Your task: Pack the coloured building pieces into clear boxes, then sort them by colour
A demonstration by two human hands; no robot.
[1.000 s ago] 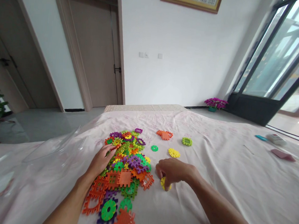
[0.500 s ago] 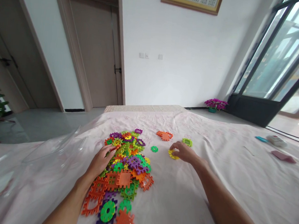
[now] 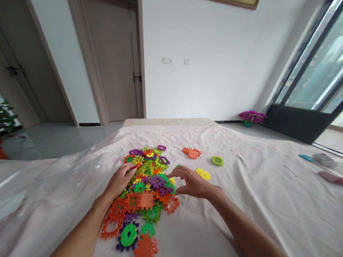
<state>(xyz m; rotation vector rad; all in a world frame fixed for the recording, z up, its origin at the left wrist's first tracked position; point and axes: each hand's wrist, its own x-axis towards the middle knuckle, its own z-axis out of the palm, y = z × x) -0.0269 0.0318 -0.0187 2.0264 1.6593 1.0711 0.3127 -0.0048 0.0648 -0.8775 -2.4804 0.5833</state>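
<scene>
A heap of colourful plastic interlocking pieces (image 3: 147,200), square and flower-shaped, lies on the cloth. My left hand (image 3: 121,180) rests at the heap's left side, fingers stretched out, the fingertips by a small orange piece. At the right edge of the heap hovers my right hand (image 3: 191,182), thumb and fingers apart, nothing between them; purple pieces (image 3: 159,183) are closest to it. Just beyond that hand are yellow flower-shaped pieces (image 3: 202,173). A green frame-like piece (image 3: 217,160) and some orange pieces (image 3: 191,152) lie farther back. My right hand mostly covers a small green disc.
Clear plastic packaging (image 3: 59,175) lies on the left of the pale floral cloth (image 3: 260,197). Toward the right edge are a pink item (image 3: 332,178), a white object (image 3: 325,159) and a blue strip (image 3: 307,158).
My right hand has let go of a yellow piece, leaving it with the other yellow one, and moved left to the heap. My left hand has stayed at the heap. The view has shifted slightly.
</scene>
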